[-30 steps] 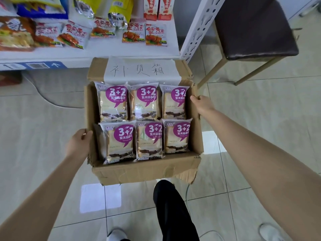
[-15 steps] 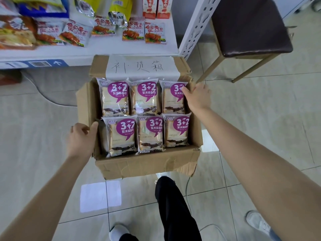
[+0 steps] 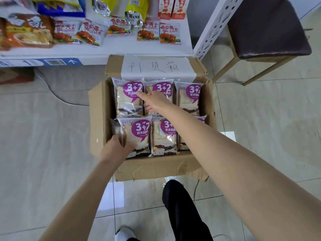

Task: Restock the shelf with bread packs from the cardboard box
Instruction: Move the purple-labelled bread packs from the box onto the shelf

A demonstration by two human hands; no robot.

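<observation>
Both hands have come off the box rims and gone inside: left hand from the left wall to the near-left pack, right hand from the right rim across to the far row. Box sits on the floor just below the shelf. It holds six bread packs, faces up, in two rows of three, long axes running away from the person toward the shelf. The near-right one is mostly hidden under the right forearm.

Left hand: fingers curled round the left edge of the near-left pack, thumb on its front, which reads as a grip. Right hand: fingers loosely extended, holding nothing, lying over the far-middle pack. Its index tip is at the right edge of the far-left pack — touching or just short, cannot tell.

Key relation: the far-left pack lies left of and just beyond the right fingertips, so the right hand is nearer the far row and the left hand nearer the near row.

Judgement — pick-up just starting. No pack of this kind shows on the shelf.
</observation>
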